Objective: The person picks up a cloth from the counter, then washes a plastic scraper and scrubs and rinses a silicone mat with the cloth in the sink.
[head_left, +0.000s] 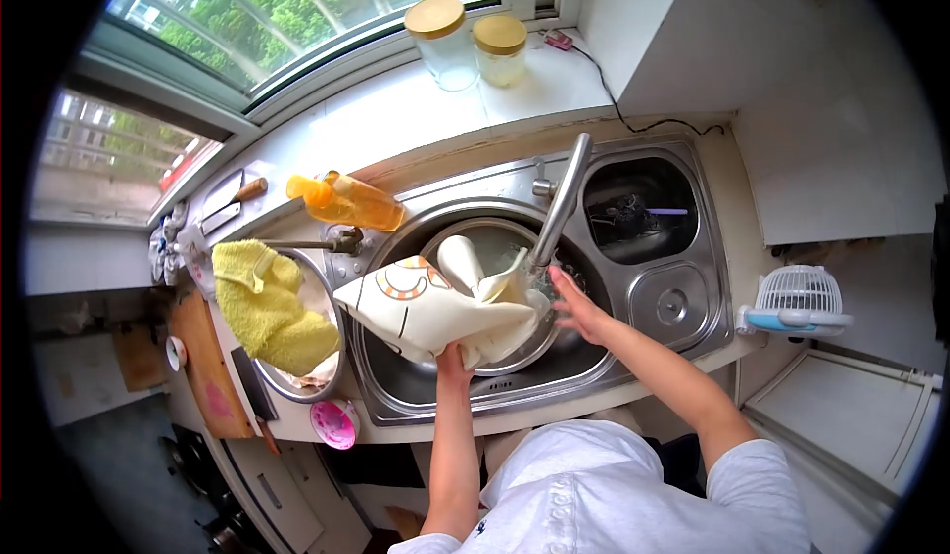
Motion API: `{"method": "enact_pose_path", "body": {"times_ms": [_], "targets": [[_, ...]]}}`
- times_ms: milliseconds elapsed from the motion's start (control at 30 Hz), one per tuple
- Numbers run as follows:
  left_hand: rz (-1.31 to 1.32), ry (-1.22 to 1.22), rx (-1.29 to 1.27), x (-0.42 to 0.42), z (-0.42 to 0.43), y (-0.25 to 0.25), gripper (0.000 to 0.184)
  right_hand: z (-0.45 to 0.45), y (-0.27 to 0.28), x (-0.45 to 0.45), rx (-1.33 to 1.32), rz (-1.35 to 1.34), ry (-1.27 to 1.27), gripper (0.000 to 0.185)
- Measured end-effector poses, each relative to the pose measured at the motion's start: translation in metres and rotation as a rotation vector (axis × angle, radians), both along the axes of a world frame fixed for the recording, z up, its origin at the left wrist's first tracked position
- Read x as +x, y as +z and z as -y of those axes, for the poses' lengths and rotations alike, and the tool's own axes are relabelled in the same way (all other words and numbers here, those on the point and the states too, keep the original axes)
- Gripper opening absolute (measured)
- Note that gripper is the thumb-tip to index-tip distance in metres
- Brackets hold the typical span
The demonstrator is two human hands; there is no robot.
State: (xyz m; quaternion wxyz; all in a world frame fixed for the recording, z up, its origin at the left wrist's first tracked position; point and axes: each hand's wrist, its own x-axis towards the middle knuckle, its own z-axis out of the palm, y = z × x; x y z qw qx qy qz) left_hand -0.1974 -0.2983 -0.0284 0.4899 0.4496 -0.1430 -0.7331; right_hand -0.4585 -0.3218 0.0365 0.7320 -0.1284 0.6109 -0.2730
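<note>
My left hand (452, 362) grips the lower edge of a cream printed cloth (406, 312), with orange and black markings on its left part; its fingers are partly hidden under the folds. The cloth is bunched over a round metal basin (539, 346) in the large sink (396, 381). Its right end lies under the faucet (564, 203), where water seems to be running. To the right of the spout, my right hand (579, 307) is open with fingers apart, close to the wet end of the cloth. I cannot tell whether it touches the cloth.
A yellow towel (272, 307) hangs left of the sink above a metal bowl (332, 356). Orange bottle (356, 201) lies behind. A cleaver (252, 386), cutting board (203, 366) and pink bowl (334, 423) are at left. Jars (445, 49) stand on the sill; a small fan (797, 302) is at right.
</note>
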Motion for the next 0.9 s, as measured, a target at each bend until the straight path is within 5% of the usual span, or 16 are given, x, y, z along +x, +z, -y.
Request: {"method": "enact_pose_path", "body": {"times_ms": [67,133,267,400,600,767,900], "targets": [[-0.058,-0.122,-0.062,-0.004,-0.004,0.009,0.035,0.007,-0.002,0.007,0.102,0.171,0.034,0.081],[-0.233,-0.157,-0.035,-0.001,-0.013,-0.016,0.046,0.016,-0.026,0.027,-0.155,0.730,0.018,0.081],[-0.091,0.044,-0.015,-0.013,-0.012,-0.020,0.049,0.025,-0.033,0.044,0.023,0.541,-0.096,0.100],[-0.092,0.000,-0.043,-0.024,-0.001,-0.014,0.049,0.019,-0.049,0.045,-0.109,0.454,-0.118,0.098],[-0.113,-0.104,-0.079,-0.029,-0.001,-0.002,0.049,0.028,-0.046,0.040,-0.130,0.304,-0.159,0.078],[-0.122,-0.208,-0.150,-0.022,-0.001,0.017,0.049,0.042,-0.083,0.033,-0.206,0.039,-0.223,0.027],[-0.158,-0.300,-0.225,-0.018,0.000,0.030,0.049,0.042,-0.084,0.036,-0.287,-0.187,-0.199,0.027]]}}
